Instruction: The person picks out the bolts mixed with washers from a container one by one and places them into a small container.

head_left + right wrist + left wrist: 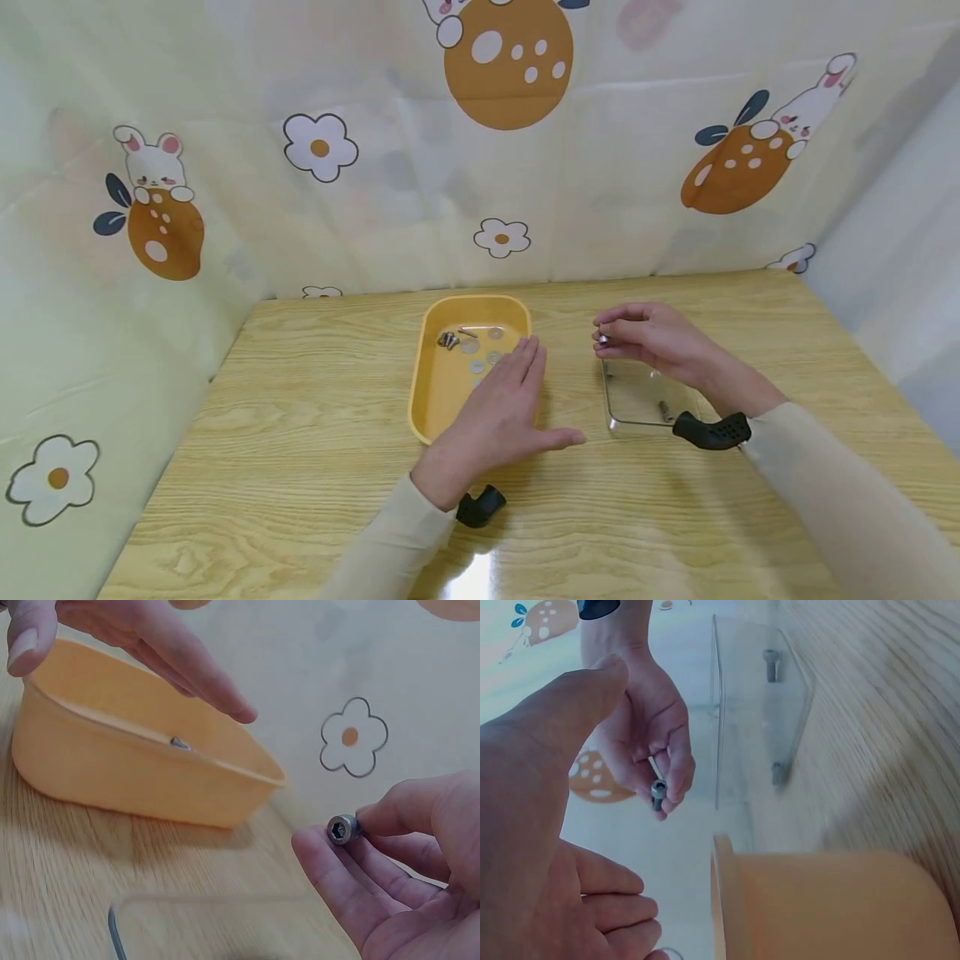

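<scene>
My right hand [663, 340] pinches a socket-head bolt [343, 829] between thumb and fingertips, its hex recess facing the right wrist camera. This hand is raised over the far left part of a clear plastic box [637, 396]. Inside that box, the left wrist view shows one bolt [772, 665] and a second, blurred bolt [778, 772]. With fingers straight and thumb spread, my left hand [498, 417] hovers over the right side of a yellow tray [417, 379], holding nothing. Several bolts [447, 340] and flat washers [469, 345] lie in the tray, partly hidden by this hand.
Both containers stand on a wood-grain table [300, 417], the yellow tray left of the clear box, with a gap between them. A patterned curtain [405, 192] hangs behind the table's far edge. Black straps [711, 431] circle the wrists.
</scene>
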Demonstrator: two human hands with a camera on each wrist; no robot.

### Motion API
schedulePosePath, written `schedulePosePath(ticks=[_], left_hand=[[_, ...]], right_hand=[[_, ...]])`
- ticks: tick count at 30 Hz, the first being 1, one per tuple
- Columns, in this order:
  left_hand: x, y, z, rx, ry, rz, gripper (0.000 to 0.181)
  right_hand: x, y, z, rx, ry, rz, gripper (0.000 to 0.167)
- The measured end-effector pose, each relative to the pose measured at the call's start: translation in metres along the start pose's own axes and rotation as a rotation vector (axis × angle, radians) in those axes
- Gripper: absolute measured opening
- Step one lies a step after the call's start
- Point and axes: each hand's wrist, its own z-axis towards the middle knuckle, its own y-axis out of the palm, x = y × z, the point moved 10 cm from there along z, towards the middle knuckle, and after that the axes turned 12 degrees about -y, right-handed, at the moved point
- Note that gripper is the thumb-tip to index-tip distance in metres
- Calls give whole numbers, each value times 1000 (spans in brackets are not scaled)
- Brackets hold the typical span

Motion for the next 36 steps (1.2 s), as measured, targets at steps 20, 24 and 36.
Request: schedulePosePath(ticks=[20,24,36], left_hand=[[44,11,10,8,83,50,113],[54,15,13,8,99,78,112],[77,31,26,0,137,106,95]], right_hand=[[4,-39,-30,65,25,-77,32],[6,-45,-34,69,37,-108,37],[10,-56,-43,73,39,-128,26]])
